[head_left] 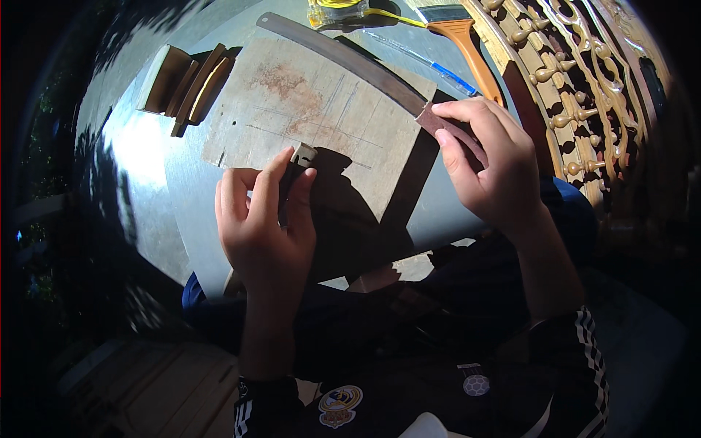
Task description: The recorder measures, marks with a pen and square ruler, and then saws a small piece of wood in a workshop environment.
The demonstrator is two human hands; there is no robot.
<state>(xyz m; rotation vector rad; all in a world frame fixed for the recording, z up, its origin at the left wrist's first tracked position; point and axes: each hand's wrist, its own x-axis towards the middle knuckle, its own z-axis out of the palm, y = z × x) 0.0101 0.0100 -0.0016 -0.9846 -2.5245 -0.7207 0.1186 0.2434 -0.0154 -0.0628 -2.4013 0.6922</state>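
Note:
My left hand (pixel 264 219) is closed, pinching a small pale block (pixel 303 154) with a dark notch between thumb and fingers. The rest of that piece is dark and mostly hidden by the hand. Beneath it lies a flat wooden board (pixel 255 95) with pencilled lines and a reddish stain. My right hand (pixel 496 157) grips the reddish-brown near end of a long dark metal blade (pixel 343 62), thumb and fingers on either side. The blade slants across the board to the far left, and a small hole shows at its far tip.
Several wooden pieces (pixel 193 87) stand together on the grey table (pixel 175 190) at the left. A yellow tape measure (pixel 339 11), a blue pen (pixel 453 78) and an orange-handled tool (pixel 475 55) lie at the back. Carved wooden spindles (pixel 569 117) occupy the right side.

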